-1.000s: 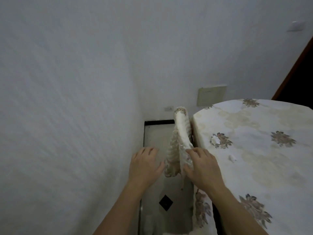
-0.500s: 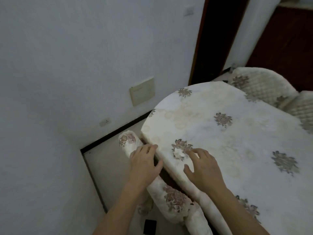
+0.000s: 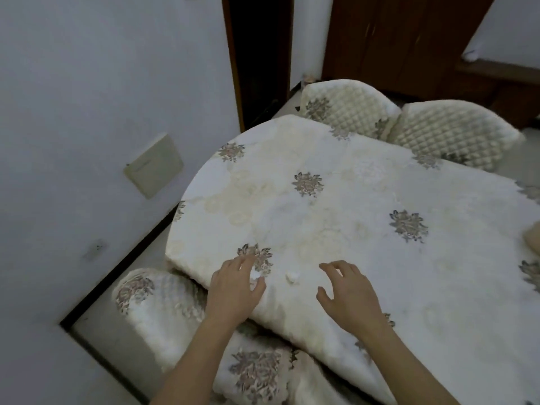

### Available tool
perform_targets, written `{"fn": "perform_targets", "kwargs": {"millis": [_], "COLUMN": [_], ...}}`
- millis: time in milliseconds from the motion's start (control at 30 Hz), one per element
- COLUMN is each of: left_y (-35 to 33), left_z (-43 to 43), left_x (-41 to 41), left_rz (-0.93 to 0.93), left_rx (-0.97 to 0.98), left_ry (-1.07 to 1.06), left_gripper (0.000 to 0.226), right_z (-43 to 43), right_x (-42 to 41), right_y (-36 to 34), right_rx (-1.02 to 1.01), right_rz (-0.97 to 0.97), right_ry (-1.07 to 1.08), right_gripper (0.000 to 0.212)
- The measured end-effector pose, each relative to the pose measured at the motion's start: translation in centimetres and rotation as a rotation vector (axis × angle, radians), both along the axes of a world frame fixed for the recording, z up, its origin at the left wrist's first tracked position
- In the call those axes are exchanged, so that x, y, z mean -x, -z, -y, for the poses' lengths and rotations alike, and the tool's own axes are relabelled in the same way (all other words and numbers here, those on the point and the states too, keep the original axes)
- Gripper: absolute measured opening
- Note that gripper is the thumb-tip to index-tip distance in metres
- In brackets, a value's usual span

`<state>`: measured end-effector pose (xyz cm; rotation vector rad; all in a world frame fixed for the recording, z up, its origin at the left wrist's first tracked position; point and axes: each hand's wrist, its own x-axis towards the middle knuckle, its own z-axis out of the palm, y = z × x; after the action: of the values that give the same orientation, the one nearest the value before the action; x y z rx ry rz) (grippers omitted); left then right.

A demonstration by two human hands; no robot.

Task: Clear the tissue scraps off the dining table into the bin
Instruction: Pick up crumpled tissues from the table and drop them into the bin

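Note:
The dining table [image 3: 350,217] carries a cream cloth with grey-brown flower prints. Two small white tissue scraps lie near its front left edge. One scrap [image 3: 255,275] sits right at the fingertips of my left hand [image 3: 233,290], which rests over the table edge with its fingers curled around the scrap; whether it is gripped is unclear. The other scrap [image 3: 292,277] lies loose on the cloth between my hands. My right hand [image 3: 347,293] hovers just right of it, fingers spread and holding nothing. No bin is in view.
A padded chair back [image 3: 163,314] with the same flower print stands against the table's near left edge. Two quilted chair backs [image 3: 350,109] stand at the far side. A white wall is close on the left, and a dark doorway [image 3: 263,59] lies beyond.
My view has swung right from the wall onto the table. My left hand has left the chair back and reached a scrap on the table; my right hand has moved right of the second scrap.

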<state>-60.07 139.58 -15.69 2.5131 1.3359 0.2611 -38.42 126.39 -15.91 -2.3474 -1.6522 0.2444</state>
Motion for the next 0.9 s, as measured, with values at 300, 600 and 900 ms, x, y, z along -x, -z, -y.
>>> {"fn": "perform_targets", "kwargs": {"millis": [300, 600, 900], "left_y": [5.3, 10.4, 11.8], "left_z": [-4.6, -7.3, -8.1], "left_x": [-0.2, -0.8, -1.5], "left_rz": [-0.07, -0.079, 0.027], "left_rx": [0.188, 0.244, 0.323], "left_ry": [0.065, 0.285, 0.18], "left_gripper": [0.055, 0.079, 0.064], "right_z": [-3.6, -7.7, -9.2], "right_x": [-0.8, 0.9, 2.2], "right_y": [5.1, 9.3, 11.0], "right_rx": [0.167, 0.287, 0.275], "right_rz": [-0.114, -0.172, -0.183], "right_ry": [0.034, 0.042, 0.098], "right_gripper": [0.05, 0.049, 0.032]}}
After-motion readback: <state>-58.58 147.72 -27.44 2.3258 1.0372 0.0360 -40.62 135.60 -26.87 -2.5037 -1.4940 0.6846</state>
